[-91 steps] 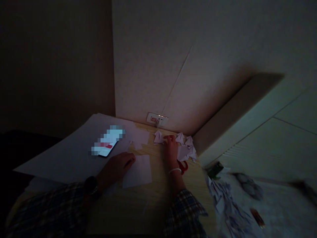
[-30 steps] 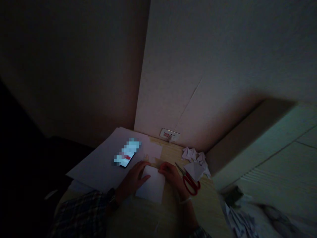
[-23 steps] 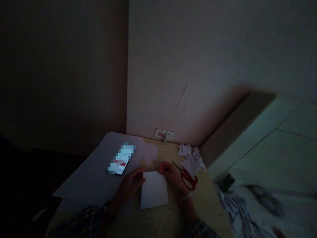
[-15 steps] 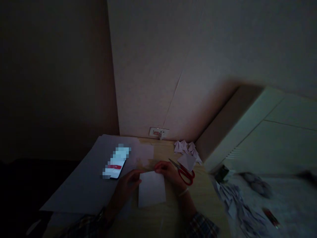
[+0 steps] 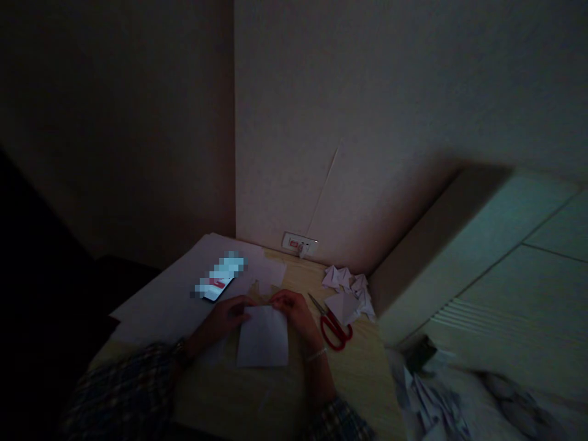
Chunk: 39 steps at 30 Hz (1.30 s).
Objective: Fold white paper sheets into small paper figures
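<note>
A small white sheet of paper (image 5: pixel 263 338) lies in front of me on the wooden table. Its top left corner is pinched by my left hand (image 5: pixel 232 313). At the top right edge, my right hand (image 5: pixel 294 311) grips the same paper, thumb and fingers together. Just right of that hand are scissors (image 5: pixel 333 327) with red handles, blades pointing up and left. Their handles lie against a folded white paper piece (image 5: pixel 342 306). Fine details of the fingertips are lost in the dim light.
A lit phone (image 5: pixel 223 277) rests on large white sheets (image 5: pixel 184 285) at the left. Several folded paper pieces (image 5: pixel 344 278) stand by the wall at the back right, near a wall socket (image 5: pixel 299 244). Papers (image 5: pixel 432 401) lie beyond the table's right edge.
The camera view has tilted and shifted. Both hands keep hold of the paper's top edge, and the paper now sits further left in the picture.
</note>
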Available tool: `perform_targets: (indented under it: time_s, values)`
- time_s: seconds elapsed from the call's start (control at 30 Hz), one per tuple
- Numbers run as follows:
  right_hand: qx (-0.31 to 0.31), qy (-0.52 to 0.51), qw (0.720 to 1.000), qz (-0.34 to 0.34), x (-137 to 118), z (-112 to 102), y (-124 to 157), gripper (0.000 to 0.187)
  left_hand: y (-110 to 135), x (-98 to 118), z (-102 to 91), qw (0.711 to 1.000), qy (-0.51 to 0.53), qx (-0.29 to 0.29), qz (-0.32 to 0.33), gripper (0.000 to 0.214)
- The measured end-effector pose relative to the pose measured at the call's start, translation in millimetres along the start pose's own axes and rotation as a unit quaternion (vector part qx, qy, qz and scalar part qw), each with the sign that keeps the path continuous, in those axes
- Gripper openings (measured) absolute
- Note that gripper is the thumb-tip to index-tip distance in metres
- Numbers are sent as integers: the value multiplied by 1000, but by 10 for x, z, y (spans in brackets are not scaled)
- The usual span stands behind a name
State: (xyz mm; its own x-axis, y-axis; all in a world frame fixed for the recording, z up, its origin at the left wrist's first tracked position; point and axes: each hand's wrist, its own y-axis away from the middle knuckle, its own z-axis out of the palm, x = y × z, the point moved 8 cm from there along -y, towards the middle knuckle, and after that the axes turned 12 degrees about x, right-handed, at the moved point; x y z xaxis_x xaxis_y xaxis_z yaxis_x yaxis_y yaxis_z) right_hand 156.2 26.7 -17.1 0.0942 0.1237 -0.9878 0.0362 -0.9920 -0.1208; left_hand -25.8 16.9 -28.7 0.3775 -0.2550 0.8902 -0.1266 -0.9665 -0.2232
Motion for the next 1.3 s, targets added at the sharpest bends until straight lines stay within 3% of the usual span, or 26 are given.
perform_targets:
  time_s: [0.2, 0.43, 0.67, 0.8, 1.07, 1.2, 1.3]
  values:
    - [25, -14, 999, -21, -25, 8, 2, 8, 11, 121, 53, 999, 28, -37, -14, 34]
    - [102, 10, 994, -32, -59, -192, -26, 10, -100, 375, 99, 998, 58, -29, -10, 51]
    - [156, -32, 987, -37, -91, -352, -19, 18, -222, 728, 232, 980, 153, -124, -6, 38]
    - [214, -24, 974, -65, -193, -464, 0, 18, -348, 759, 287, 975, 167, -150, -4, 44]
    - [243, 87, 957, -133, -726, -667, -61, 22, -713, 876, 352, 979, 151, -126, 49, 43]
    - [298, 115, 930, -180, -1047, -837, -93, 21, -837, 1193, 339, 975, 160, -107, 111, 31]
    - [291, 111, 931, -192, -1203, -860, -148, 21, -873, 1438, 244, 973, 144, -75, 167, 32]
